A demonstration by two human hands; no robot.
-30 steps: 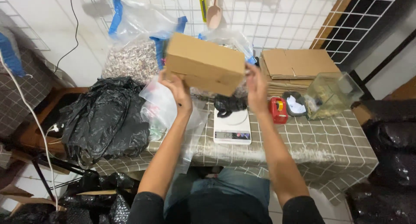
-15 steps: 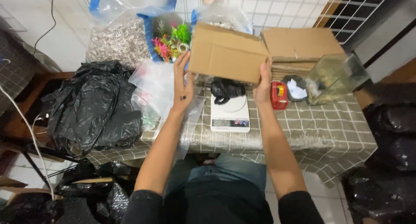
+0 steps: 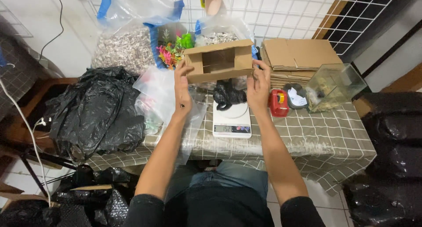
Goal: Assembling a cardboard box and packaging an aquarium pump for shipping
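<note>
Cardboard box, plain brown and open toward the camera, shows a bare hollow inside with its flaps folded outward. It is held in the air above the white scale at the middle of the bench. The left hand has its fingers clamped on the box's left end, the right hand on its right end. A black bag lies on the scale, partly hidden behind the box. The scale's display is too small to read. Far left, a gravel sack is cut off at the top.
</note>
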